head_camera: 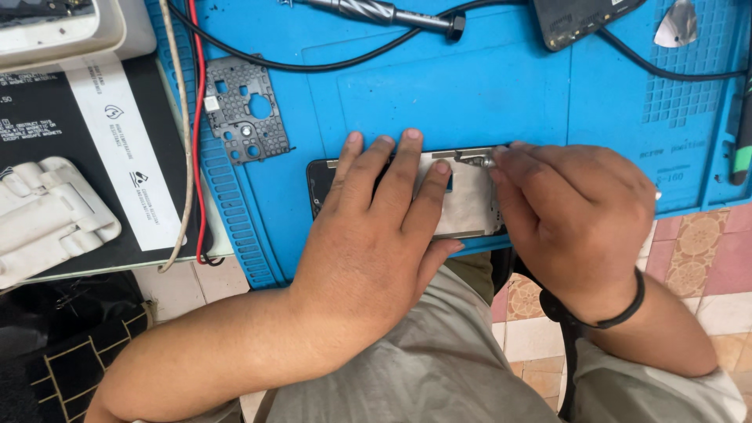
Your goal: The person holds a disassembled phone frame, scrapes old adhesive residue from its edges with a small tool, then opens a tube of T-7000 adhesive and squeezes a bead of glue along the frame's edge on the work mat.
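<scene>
Opened black phone with a bare silver metal inner plate lies flat at the near edge of the blue silicone work mat, about midway along that edge. Left hand rests palm-down on the phone, fingers spread and extended, pressing it to the mat; not gripping. Right hand covers the phone's right end, fingers bunched and pinched on a small silver metal piece at the phone's far edge; what kind of piece cannot be told. Black band on right wrist. Grey perforated metal shield plate lies apart toward the mat's left edge. Black cable crosses the far side; a silver metal tool lies at the far edge.
</scene>
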Tool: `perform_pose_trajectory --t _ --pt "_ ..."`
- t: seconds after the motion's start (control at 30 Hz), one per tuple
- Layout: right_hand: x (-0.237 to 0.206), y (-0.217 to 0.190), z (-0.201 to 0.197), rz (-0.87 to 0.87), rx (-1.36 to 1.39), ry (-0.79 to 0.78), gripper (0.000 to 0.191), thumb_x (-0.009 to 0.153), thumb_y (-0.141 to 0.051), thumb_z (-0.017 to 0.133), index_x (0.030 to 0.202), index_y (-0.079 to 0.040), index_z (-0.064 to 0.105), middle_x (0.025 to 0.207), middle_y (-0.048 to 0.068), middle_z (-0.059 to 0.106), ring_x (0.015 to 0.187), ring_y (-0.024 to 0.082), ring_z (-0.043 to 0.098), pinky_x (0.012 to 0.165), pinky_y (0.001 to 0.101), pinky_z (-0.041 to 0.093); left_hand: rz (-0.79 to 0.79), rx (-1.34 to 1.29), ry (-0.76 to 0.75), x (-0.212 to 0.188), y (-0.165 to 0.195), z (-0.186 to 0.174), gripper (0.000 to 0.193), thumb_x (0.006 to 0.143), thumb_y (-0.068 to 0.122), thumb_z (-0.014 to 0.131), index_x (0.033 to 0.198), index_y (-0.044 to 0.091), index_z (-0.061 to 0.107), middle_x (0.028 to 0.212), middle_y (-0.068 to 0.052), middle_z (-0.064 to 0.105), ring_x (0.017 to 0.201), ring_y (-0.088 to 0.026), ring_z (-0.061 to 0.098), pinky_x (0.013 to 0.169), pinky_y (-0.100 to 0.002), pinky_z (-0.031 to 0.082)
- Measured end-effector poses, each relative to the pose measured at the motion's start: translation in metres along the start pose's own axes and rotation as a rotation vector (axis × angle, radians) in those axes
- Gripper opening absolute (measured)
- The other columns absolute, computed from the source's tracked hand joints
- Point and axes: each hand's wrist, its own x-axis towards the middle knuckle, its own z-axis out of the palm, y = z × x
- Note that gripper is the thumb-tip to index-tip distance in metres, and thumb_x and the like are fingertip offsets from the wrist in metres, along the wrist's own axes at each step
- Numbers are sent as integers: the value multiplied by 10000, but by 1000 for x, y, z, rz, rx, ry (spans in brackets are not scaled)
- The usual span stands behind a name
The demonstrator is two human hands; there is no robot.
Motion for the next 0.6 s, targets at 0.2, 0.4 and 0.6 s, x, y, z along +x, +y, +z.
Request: perform_pose_trajectory --t 0.2,0.4,0.6 --pt "-9 -7 7 50 -44 38 114 922 -15 818 968 -37 716 940 87 718 799 267 667 715 387 512 -8 -4 1 1 1 0 645 926 416 708 1383 -25 592 1439 -288 492 1314 -444 455 1200 -617 328" --pt "-16 -14 17 95 -40 131 114 983 -1 798 1022 -44 701 996 87 726 865 255 693 700 354 516 9 7 12 0 3 0 653 910 399 736 1377 -33 589 1438 -289 490 1302 -445 456 1204 -614 329" --pt "-20 -9 8 90 -12 92 107 966 -17 795 1019 -45 706 982 83 722 822 280 653 727 393 504 25 -18 38 -3 4 -1 656 909 371 752 1390 -39 574 1437 -293 491 1314 -451 440 1215 -611 315"
